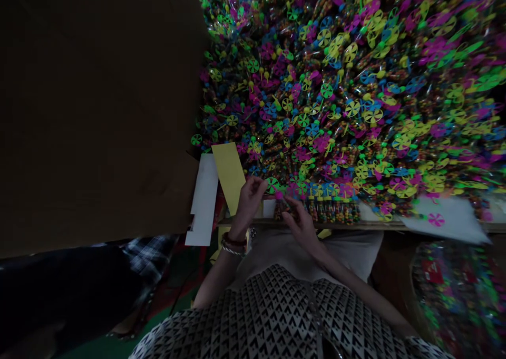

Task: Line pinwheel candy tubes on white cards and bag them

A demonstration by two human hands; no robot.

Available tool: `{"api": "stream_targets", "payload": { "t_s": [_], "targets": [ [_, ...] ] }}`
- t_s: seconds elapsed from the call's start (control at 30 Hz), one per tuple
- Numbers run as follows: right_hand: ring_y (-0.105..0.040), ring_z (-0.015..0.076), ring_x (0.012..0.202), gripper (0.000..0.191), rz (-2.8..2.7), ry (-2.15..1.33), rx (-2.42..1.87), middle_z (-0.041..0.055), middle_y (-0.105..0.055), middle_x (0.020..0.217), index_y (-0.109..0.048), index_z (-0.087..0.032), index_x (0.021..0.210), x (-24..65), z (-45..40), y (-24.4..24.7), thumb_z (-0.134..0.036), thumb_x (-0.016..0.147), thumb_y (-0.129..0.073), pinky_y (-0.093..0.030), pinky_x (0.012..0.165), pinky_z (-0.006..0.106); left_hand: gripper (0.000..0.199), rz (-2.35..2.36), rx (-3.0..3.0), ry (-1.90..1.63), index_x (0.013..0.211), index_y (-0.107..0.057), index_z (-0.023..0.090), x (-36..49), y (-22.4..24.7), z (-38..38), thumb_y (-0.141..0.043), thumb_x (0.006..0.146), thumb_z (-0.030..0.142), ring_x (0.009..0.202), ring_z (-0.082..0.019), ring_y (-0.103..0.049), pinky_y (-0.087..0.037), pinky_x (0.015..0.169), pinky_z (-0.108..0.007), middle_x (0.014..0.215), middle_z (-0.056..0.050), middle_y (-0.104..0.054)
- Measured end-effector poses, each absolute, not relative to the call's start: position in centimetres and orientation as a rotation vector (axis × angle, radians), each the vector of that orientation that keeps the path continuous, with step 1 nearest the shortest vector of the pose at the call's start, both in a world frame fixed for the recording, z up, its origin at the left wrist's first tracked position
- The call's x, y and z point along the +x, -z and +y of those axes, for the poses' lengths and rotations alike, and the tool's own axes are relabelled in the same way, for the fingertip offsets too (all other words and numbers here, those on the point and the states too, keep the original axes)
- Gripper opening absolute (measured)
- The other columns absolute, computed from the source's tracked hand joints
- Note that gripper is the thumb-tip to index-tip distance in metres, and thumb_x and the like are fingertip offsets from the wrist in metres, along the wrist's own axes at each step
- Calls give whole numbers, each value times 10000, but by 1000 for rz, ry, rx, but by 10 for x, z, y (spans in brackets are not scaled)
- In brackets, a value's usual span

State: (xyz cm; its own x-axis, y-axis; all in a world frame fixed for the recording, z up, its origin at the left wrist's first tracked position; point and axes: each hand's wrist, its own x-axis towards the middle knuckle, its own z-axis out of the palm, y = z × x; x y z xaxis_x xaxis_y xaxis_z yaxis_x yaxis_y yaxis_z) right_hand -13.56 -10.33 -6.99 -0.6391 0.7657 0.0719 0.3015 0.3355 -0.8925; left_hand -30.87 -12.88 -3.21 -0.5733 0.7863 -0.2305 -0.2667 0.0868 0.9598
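Observation:
Just above the table's front edge, my left hand (250,196) is closed, its fingertips pinching at the pink top of a small candy tube (279,195). My right hand (301,221) curls its fingers round the lower part of that tube, which is dim and partly hidden. Right of my hands, several candy tubes (332,209) stand side by side in a row. Beyond them spreads a large heap of candy tubes (312,106) with pink, green, yellow and blue toy fan tops. A yellow card (230,170) and a white card (205,198) lie left of my left hand.
A tall cardboard box (98,111) fills the left side. Below it shows another person's plaid clothing (148,259). A white sheet (454,216) overhangs the table edge on the right, above a clear bag (454,296) of colourful tubes.

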Motion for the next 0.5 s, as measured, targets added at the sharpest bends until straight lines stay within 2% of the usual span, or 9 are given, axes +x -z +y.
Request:
{"api": "stream_targets", "payload": {
  "t_s": [0.07, 0.13, 0.2, 0.27, 0.33, 0.43, 0.5],
  "targets": [
    [-662, 143, 772, 409, -2100, -1258, -990, 72, -689, 1021, -445, -179, 1305, -131, -101, 70, -401, 967, -389, -513, 641, 239, 399, 1515, 520, -1617, 769, -474, 174, -307, 40, -124, -702, 733, 499, 575, -64, -532, -590, 622, -268, 647, 76, -463],
    [-661, 148, 753, 400, -2133, -1139, -1067, 70, -695, 992, -481, -171, 1247, -127, -97, 69, -431, 948, -424, -492, 627, 234, 377, 1504, 556, -1594, 800, -479, 178, -305, 47, -120, -664, 770, 504, 597, -81, -566, -581, 637, -280, 677, 61, -505],
    [-663, 163, 713, 408, -2217, -925, -1216, 72, -704, 930, -520, -158, 1190, -122, -94, 69, -460, 921, -465, -458, 596, 232, 341, 1554, 653, -1539, 862, -495, 183, -306, 54, -117, -581, 836, 512, 646, -110, -605, -565, 652, -289, 748, 26, -568],
    [-639, 165, 592, 424, -2319, -677, -1397, 61, -705, 806, -534, -140, 1191, -116, -93, 71, -460, 926, -449, -392, 523, 227, 311, 1727, 821, -1440, 949, -518, 187, -311, 60, -120, -520, 885, 491, 717, -133, -619, -542, 681, -291, 859, -17, -612],
    [-612, 158, 518, 440, -2415, -458, -1490, 56, -705, 759, -526, -139, 1238, -112, -95, 73, -447, 938, -431, -333, 486, 222, 285, 1885, 1091, -1244, 1011, -548, 191, -317, 68, -128, -542, 889, 449, 791, -152, -606, -519, 719, -294, 959, -47, -617],
    [-622, 148, 533, 438, -2565, -294, -1402, 56, -718, 785, -511, -178, 1299, -111, -102, 78, -426, 950, -419, -314, 489, 209, 264, 1827, 1507, -913, 1056, -596, 207, -320, 80, -142, -623, 857, 377, 902, -180, -582, -495, 803, -319, 1069, -64, -589],
    [-637, 146, 566, 432, -2636, -250, -1324, 56, -722, 792, -527, -200, 1302, -117, -106, 80, -426, 950, -419, -329, 501, 202, 224, 1771, 1636, -832, 1061, -615, 207, -315, 89, -148, -614, 869, 322, 949, -191, -573, -484, 835, -330, 1072, -66, -583]
  ]
}}
